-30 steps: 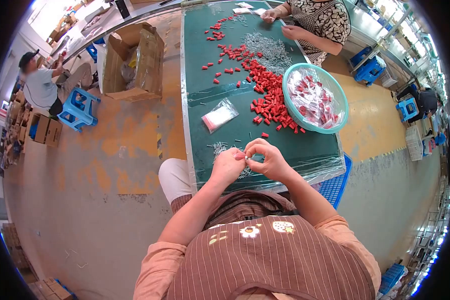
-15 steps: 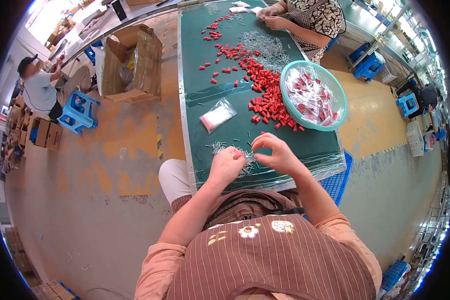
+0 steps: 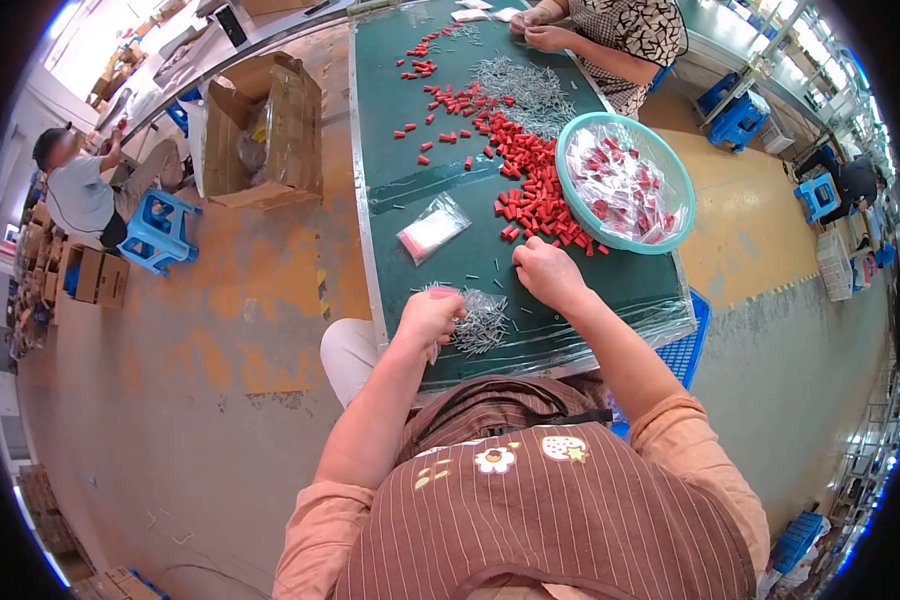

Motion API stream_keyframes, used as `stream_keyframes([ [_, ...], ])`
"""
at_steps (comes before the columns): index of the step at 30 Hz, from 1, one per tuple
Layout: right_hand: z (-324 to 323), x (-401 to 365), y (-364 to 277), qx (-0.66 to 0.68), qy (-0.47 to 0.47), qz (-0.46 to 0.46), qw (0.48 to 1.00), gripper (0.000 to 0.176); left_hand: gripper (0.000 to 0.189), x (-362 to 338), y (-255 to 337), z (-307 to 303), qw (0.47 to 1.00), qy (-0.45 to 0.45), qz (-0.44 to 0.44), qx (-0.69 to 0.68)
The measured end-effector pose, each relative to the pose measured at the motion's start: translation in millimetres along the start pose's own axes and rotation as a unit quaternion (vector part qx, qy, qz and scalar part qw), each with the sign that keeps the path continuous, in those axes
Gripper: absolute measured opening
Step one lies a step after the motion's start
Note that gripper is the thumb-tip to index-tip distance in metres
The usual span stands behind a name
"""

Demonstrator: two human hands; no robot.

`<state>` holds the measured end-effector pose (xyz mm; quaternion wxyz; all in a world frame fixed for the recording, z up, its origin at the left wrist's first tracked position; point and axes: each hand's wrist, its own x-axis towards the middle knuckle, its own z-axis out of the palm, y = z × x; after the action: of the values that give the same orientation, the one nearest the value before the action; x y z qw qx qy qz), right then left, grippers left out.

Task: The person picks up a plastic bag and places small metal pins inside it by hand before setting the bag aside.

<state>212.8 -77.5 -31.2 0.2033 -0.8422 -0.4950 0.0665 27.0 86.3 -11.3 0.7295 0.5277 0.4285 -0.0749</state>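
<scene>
Right, left to right: a cardboard box (image 3: 298,135) stands on the floor, well apart from our table (image 3: 390,110). Near the table's left edge we've got a clear packet (image 3: 434,230) lying flat, just beyond our left hand (image 3: 430,318). Fingers there are curled tight around a small bag (image 3: 442,293), its pink band showing over them. Some clear film sits just beside those fingers, on top of the near metal pins (image 3: 482,335); we can't tell whether it belongs to that bag. Pins are loose, pointing every way. Next across is the pile of red pieces (image 3: 535,190), with our right hand (image 3: 550,272) at its near edge, fingers drawn together, tips forward. We can't tell if they've got a piece or nothing; too small to read. Farther up, the co-worker's hands (image 3: 548,38) are at the table's far right edge, past a second heap of pins (image 3: 530,95). The teal basket (image 3: 592,228) sits against the red pile, full of clear bags with red inside. Blue crate (image 3: 682,355) is below the table's right side. Our read: step in hand is a pick from the red pile, left hand minding the bag. Next move calls for a clean pinch on one piece.
</scene>
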Motion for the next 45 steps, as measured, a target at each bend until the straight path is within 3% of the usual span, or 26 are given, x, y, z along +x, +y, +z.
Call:
stream_keyframes([
  [2,0.0,6.7,3.2,-0.011,-0.007,-0.002,1.000,0.010,0.013,2.9,-1.0,-0.5,1.000,-0.002,-0.004,-0.010],
  [5,-9.0,19.9,0.1,-0.005,0.076,-0.007,0.997,0.011,0.014,2.2,-1.0,0.4,1.000,0.014,-0.006,-0.002],
  [9,0.8,39.4,17.4,-0.063,0.083,-0.023,0.994,0.011,0.015,-6.4,5.6,7.6,0.999,0.041,0.000,0.019],
  [17,3.9,43.1,22.4,-0.102,0.009,-0.003,0.995,0.012,0.015,-11.9,5.4,12.4,0.995,0.055,0.064,0.055],
  [22,-3.7,37.2,17.8,-0.031,0.030,-0.002,0.999,0.012,0.012,-4.0,-7.2,14.9,0.988,0.070,0.119,0.068],
  [25,-3.5,43.5,6.1,0.012,0.087,-0.064,0.994,0.011,0.012,-3.5,-7.7,18.5,0.984,0.067,0.133,0.095],
  [27,5.7,49.5,9.2,-0.020,0.049,-0.061,0.997,0.012,0.019,-3.3,-9.1,19.3,0.980,0.062,0.145,0.117],
  [28,9.5,51.5,8.1,-0.035,0.044,-0.054,0.997,0.013,0.010,-0.4,-11.2,20.7,0.979,0.065,0.166,0.099],
  [33,2.7,59.2,-2.8,-0.094,-0.040,0.010,0.995,0.015,0.014,-5.5,-8.6,20.4,0.969,0.086,0.193,0.125],
  [36,-17.9,53.3,-13.9,0.061,-0.048,0.009,0.997,0.015,0.015,-9.8,-4.5,18.8,0.957,0.105,0.204,0.178],
  [37,-25.6,47.0,-24.7,0.172,-0.051,0.009,0.984,0.015,0.016,-10.6,-2.7,18.8,0.952,0.111,0.201,0.202],
  [40,-46.0,14.5,-57.6,0.436,-0.077,0.006,0.897,0.018,0.018,-3.6,-6.4,21.7,0.956,0.107,0.197,0.189],
  [41,-55.9,4.6,-68.5,0.445,-0.106,0.008,0.889,0.018,0.018,-4.1,-5.2,24.7,0.955,0.102,0.197,0.196],
  [45,-74.0,-7.1,-80.5,0.282,-0.115,-0.070,0.950,0.017,0.019,-15.2,5.0,36.6,0.949,0.089,0.216,0.210],
])
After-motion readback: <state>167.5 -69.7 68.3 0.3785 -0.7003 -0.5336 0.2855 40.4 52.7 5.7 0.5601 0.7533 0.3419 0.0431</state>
